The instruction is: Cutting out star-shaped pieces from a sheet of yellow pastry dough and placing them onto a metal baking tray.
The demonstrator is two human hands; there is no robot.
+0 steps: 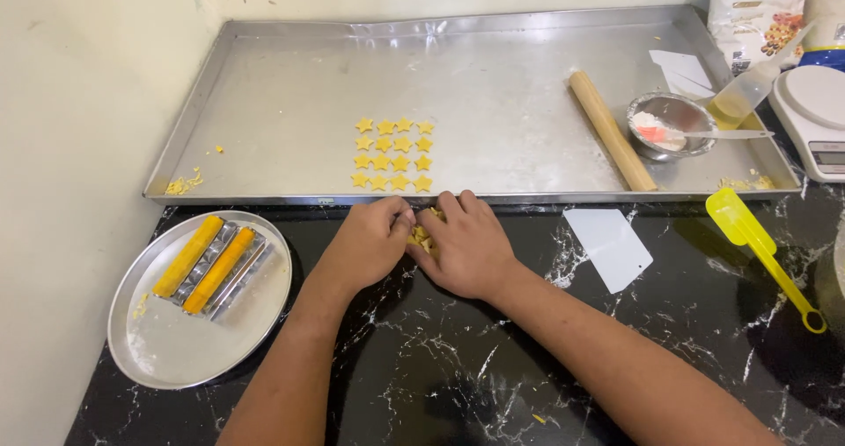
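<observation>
Pressing together at the near edge of the big tray, the left hand [370, 239] and the right hand [466, 245] are seen closed around a small lump of yellow dough [422, 235], which is pinched between the fingertips of both and mostly hidden by them. The lump is held just above the black marbled desk [440, 384], right in front of the tray's front rim. The dough is seen as pale yellow and crumbly at its edges.

Just beyond the hands, sixteen small yellow dough stars [393, 154] are laid in a neat four-by-four block on the large steel tray [290, 85]. Further right on that tray, a wooden rolling pin [611, 130] is set at a slant, and beside it a small metal bowl [671, 125] is found, with white flour and a utensil resting in it. Crumbs of dough [185, 183] are scattered at the tray's left corner.

To the left, a round metal plate [167, 349] is placed on the desk, with a ridged metal mould holding two yellow dough bars [205, 264]. To the right, a white scraper [609, 248] and a yellow plastic scoop [761, 248] are laid on the desk. A white kitchen scale [819, 116] and a flour bag [757, 10] are set at the far right, against a cream wall [79, 103].
</observation>
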